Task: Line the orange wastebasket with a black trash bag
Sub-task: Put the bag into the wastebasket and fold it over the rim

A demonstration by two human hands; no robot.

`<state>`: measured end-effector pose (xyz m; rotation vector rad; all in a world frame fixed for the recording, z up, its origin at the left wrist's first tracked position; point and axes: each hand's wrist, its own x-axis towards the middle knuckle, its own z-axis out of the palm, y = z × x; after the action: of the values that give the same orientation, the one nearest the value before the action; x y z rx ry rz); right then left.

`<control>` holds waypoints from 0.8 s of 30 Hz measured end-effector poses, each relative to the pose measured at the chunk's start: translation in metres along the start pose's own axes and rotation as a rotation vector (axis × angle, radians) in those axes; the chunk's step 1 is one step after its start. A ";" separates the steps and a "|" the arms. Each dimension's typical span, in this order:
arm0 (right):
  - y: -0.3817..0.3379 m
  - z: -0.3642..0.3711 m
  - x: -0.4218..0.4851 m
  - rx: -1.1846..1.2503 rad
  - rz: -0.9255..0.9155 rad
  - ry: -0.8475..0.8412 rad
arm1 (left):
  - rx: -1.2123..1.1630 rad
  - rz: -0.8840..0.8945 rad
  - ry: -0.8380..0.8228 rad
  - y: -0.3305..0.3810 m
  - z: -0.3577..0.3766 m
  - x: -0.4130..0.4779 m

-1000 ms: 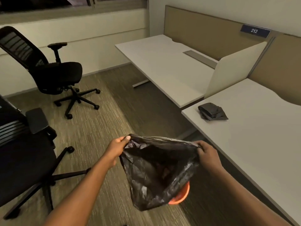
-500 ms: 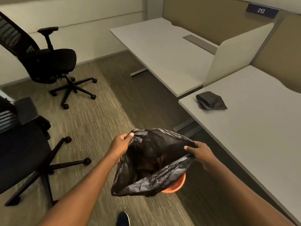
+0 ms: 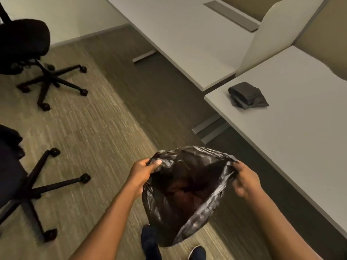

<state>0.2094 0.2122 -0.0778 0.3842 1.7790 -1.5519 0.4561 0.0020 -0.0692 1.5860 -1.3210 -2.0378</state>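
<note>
A black trash bag (image 3: 185,196) hangs open-mouthed in front of me, low in the view. My left hand (image 3: 143,171) pinches the left side of its rim. My right hand (image 3: 244,180) grips the right side, and together they stretch the mouth wide. I look down into the bag, whose inside shows a dim reddish tint. The orange wastebasket is hidden behind or under the bag.
A white desk (image 3: 300,128) runs along the right with a stack of folded black bags (image 3: 247,95) on it. A second desk (image 3: 187,32) stands beyond a divider. Two black office chairs (image 3: 28,53) (image 3: 18,184) stand left. My shoes (image 3: 150,241) show below the bag.
My view has tilted down and both hands have lowered the bag. Its mouth is spread wider, and the orange rim that showed below the bag is covered now.
</note>
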 end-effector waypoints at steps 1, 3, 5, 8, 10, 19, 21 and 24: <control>0.005 0.003 0.000 -0.022 -0.014 0.052 | -0.050 0.014 0.051 -0.004 -0.002 0.008; 0.017 0.012 0.000 -0.228 -0.066 0.042 | -0.012 0.028 0.089 -0.012 0.000 0.021; 0.021 0.015 0.006 -0.299 -0.090 0.075 | 0.081 0.026 0.079 -0.019 0.002 0.033; 0.024 0.004 0.028 -0.530 -0.225 0.156 | 0.228 0.081 0.087 -0.028 0.001 0.059; 0.033 0.000 0.043 -0.660 -0.276 0.111 | 0.341 0.101 0.063 -0.037 0.004 0.076; 0.094 -0.020 0.146 -0.859 -0.190 -0.024 | 0.425 -0.117 0.152 -0.126 0.021 0.157; 0.106 -0.023 0.172 -0.833 -0.177 -0.006 | 0.423 -0.155 0.167 -0.145 0.021 0.175; 0.120 -0.025 0.212 -0.821 -0.146 0.004 | 0.466 -0.180 0.122 -0.167 0.022 0.204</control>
<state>0.1340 0.2137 -0.3107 -0.1486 2.2917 -0.7816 0.4133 -0.0270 -0.3286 2.0524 -1.7525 -1.7731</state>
